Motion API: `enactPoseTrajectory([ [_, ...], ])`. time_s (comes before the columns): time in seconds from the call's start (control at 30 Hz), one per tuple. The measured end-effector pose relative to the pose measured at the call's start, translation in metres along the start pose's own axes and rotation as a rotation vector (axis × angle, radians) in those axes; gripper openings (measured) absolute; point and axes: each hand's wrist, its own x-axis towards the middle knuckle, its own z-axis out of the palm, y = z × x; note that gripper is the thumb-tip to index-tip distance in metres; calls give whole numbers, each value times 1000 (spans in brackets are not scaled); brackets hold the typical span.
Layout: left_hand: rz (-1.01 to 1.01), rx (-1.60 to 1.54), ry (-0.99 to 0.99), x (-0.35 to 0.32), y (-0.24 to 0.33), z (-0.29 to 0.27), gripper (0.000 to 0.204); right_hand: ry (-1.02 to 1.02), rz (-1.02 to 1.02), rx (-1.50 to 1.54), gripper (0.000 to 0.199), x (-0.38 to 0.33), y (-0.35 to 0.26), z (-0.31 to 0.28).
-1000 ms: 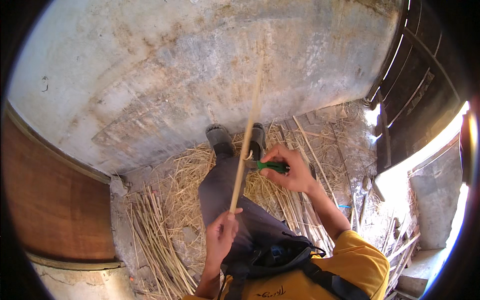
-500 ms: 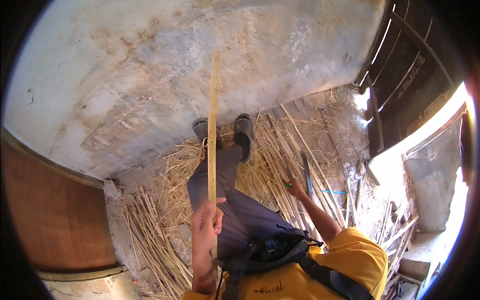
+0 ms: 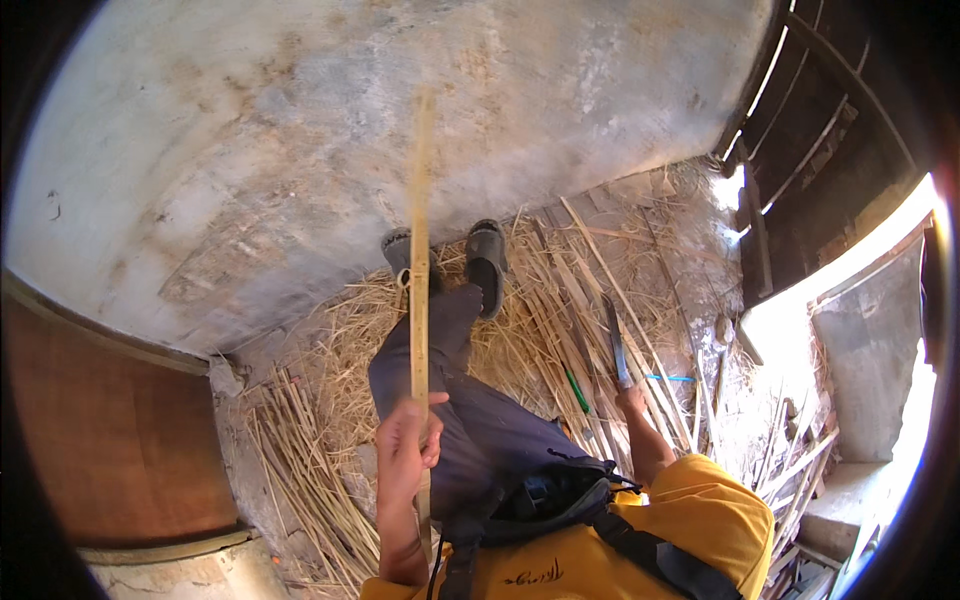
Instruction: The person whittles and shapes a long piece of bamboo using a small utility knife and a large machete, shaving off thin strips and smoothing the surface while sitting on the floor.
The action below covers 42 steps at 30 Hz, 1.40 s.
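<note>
A long, flat bamboo strip (image 3: 420, 330) stands upright in my left hand (image 3: 402, 445). Its far end is blurred, and its lower end runs down beside my forearm. The index finger of that hand points out to the right while the others curl round the strip. My right hand (image 3: 632, 400) is closed at the lower end of a machete (image 3: 614, 340), covering its handle. The dark blade rests among bamboo strips on the floor. Left of that hand lies a slim tool with a green handle (image 3: 577, 390), its other end hard to make out.
Bamboo strips (image 3: 560, 300) and pale shavings (image 3: 340, 345) cover the floor round my shoes (image 3: 486, 262). Another pile of strips (image 3: 305, 480) lies at left. A stained wall (image 3: 300, 150) rises ahead, with a brown panel (image 3: 110, 420) at left. A light blue stick (image 3: 672, 378) lies at right.
My right hand has left the green-handled tool, moved right and nearer to me, and closed on the machete's handle. My left hand still holds the bamboo strip, whose tip has swung slightly left.
</note>
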Motion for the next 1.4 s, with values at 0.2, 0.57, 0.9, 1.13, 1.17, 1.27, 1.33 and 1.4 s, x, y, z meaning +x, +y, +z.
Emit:
enactPoseTrajectory([
  [0.2, -32, -81, -141, 0, 4, 1, 49, -100, -150, -212, 53, 10, 11, 15],
  [0.57, 71, 46, -118, -4, 8, 11, 44, 98, -369, 227, 58, 0, -5, 29],
  [0.9, 183, 201, 90, -9, 3, 12, 28, -161, -155, 884, 64, 8, -42, -11],
  [1.13, 222, 202, 85, 2, -2, 13, 28, 0, -467, 1100, 59, -53, -64, -104],
  [1.17, 211, 171, 93, -1, -1, 9, 28, 35, -612, 1138, 58, -78, -83, -120],
  [1.27, 199, 148, 95, 1, -2, 9, 28, 136, -812, 1185, 56, -137, -126, -175],
  [1.33, 197, 152, 99, 6, -5, 12, 28, -61, -860, 1309, 58, -186, -148, -222],
  [1.4, 156, 135, 85, 12, -5, 16, 28, -82, -999, 1236, 59, -213, -157, -259],
])
